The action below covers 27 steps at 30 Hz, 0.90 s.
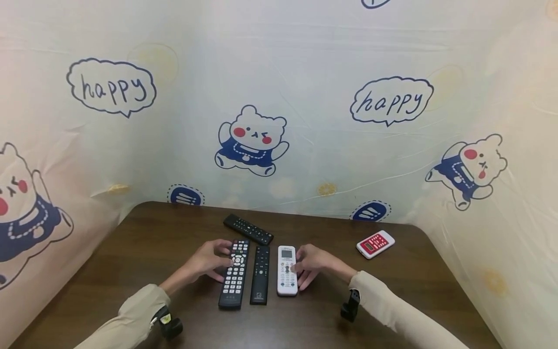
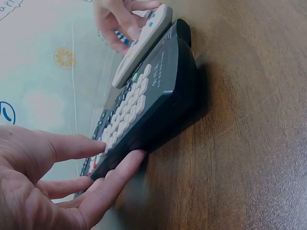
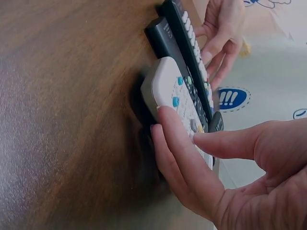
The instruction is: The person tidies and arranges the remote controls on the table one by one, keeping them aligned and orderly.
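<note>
My left hand (image 1: 210,260) holds a long black remote control with white buttons (image 1: 234,276) by its left edge. In the left wrist view, the thumb lies on the button face and the fingers (image 2: 115,184) are against the side. My right hand (image 1: 311,264) holds a white remote control (image 1: 287,286) with a small grey screen by its right edge, thumb on its face, fingers (image 3: 180,148) along its side. Between these two lies a slim black remote control (image 1: 260,271). Behind them another black remote control (image 1: 248,229) lies slantwise. Whether the held remotes touch the table is unclear.
A red-and-white remote control (image 1: 375,244) lies apart at the right of the brown wooden table (image 1: 314,320). Pale curtain fabric (image 1: 322,97) with bear drawings rises around the table's back and sides. A small black device (image 1: 350,306) is strapped to the right wrist.
</note>
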Each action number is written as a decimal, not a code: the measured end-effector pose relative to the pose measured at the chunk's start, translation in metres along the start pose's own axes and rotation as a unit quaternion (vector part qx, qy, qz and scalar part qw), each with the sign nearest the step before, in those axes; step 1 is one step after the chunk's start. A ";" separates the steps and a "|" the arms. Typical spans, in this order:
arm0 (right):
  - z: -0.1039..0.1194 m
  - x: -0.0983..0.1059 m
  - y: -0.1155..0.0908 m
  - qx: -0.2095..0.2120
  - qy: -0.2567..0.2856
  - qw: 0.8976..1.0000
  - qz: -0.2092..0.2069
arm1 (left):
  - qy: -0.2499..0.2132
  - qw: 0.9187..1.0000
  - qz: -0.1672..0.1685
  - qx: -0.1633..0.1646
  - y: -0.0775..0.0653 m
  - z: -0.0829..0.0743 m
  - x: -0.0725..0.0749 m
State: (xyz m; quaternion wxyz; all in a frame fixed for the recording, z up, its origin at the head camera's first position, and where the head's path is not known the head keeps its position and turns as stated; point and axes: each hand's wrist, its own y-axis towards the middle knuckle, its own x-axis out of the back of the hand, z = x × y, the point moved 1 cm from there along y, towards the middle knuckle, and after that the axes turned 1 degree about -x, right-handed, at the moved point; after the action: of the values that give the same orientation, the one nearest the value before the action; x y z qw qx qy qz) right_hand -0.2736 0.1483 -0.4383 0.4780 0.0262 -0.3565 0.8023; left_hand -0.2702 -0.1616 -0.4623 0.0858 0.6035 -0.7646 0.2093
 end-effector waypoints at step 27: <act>-0.029 0.071 0.010 0.164 -0.112 0.975 -0.103 | 0.007 1.000 -0.008 -0.002 0.002 0.002 -0.002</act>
State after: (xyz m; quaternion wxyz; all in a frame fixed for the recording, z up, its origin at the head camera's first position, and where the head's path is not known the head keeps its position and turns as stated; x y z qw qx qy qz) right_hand -0.3115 0.2154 -0.4380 0.5042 0.2305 -0.2665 0.7884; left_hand -0.2717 -0.1599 -0.4651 0.0941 0.6077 -0.7597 0.2113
